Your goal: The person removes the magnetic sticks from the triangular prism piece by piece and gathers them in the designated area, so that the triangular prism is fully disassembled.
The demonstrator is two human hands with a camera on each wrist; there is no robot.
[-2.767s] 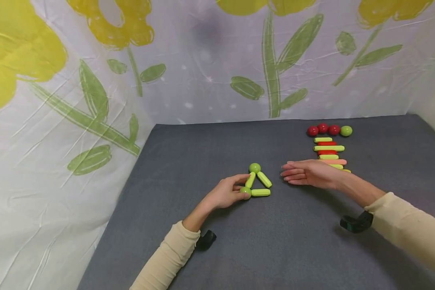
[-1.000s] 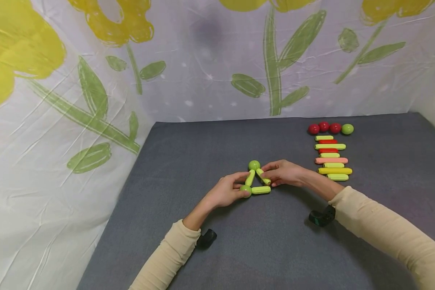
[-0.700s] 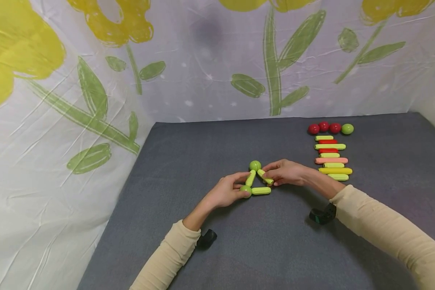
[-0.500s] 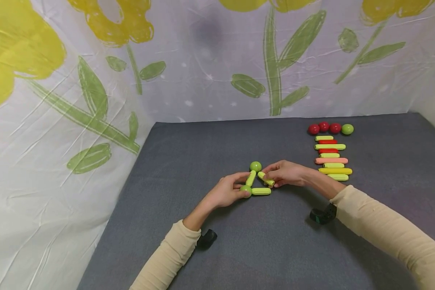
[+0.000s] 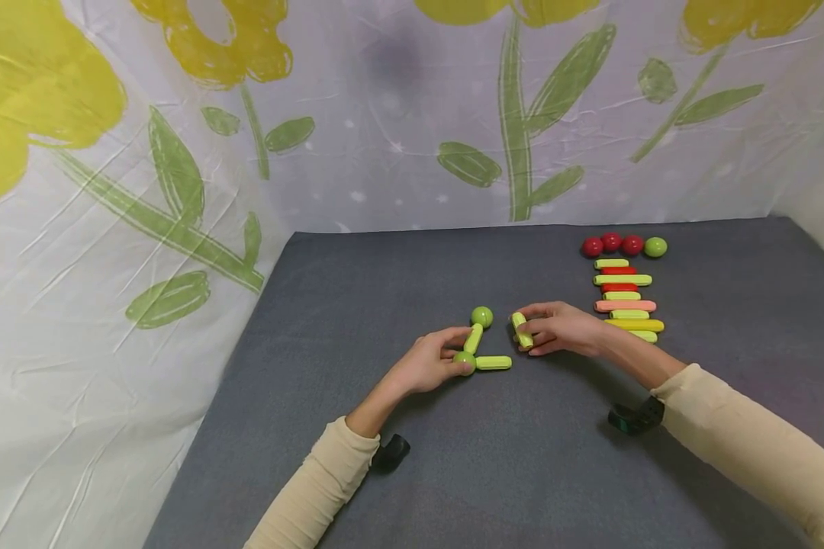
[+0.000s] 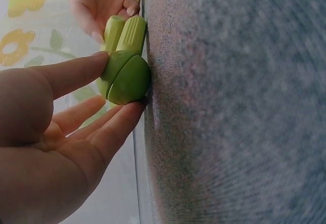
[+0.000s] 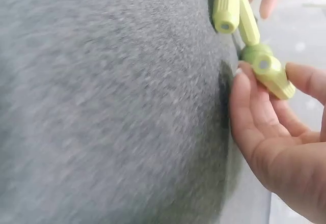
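Note:
My left hand (image 5: 429,362) pinches a green ball (image 6: 125,79) between thumb and fingers, low over the grey table. Two short yellow-green magnetic rods meet that ball: one rod (image 5: 494,363) points right, the other rod (image 5: 474,338) leads up to a second green ball (image 5: 481,317). Just right of these, my right hand (image 5: 563,328) grips a third yellow-green magnetic rod (image 5: 523,330), apart from both balls in the head view. Grey discs show at the ends of the held rod (image 7: 265,65) and of the right-pointing rod (image 7: 226,12) in the right wrist view.
At the back right of the dark grey table (image 5: 357,290) lie several red balls (image 5: 612,242) and one green ball (image 5: 655,247) in a row. Below them several rods (image 5: 625,306) are stacked side by side in yellow-green, red, pink and yellow. A flowered cloth (image 5: 384,152) hangs behind.
My right hand came in from the right, took hold of the right-hand slanted rod, and has drawn it rightward, off the upper ball, turning it steeper. My left hand has stayed on its ball.

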